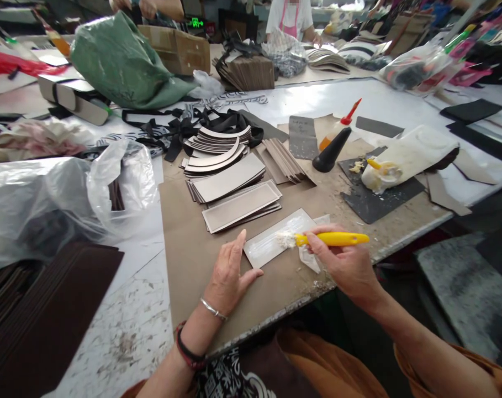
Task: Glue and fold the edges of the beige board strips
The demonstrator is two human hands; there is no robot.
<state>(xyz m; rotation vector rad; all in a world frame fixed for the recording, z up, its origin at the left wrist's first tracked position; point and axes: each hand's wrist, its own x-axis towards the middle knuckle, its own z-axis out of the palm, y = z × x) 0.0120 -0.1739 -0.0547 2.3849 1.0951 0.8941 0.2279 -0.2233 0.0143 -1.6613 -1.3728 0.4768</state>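
Observation:
My right hand [348,265] is closed round the yellow handle of a glue brush [337,239]. The brush's whitish, clotted bristles touch a pale rectangular panel [271,243], whose surface shines with wet streaks. At the panel's left end rests my left hand [232,271], fingers stretched and thumb apart, touching the edge. A scrap of translucent film [310,258] sticks out from under the panel's right end. Just beyond lie a stack of similar rectangular pieces [242,205] and a fan of curved strips [217,157].
Brown paper [188,287] covers the work area. To the right lie a glue-smeared white container [412,155] on a dark sheet, a black cone [331,150] and a red-tipped bottle [337,130]. Clear plastic bags [122,177] and dark panels [68,309] are at left. A co-worker [290,19] is across the table.

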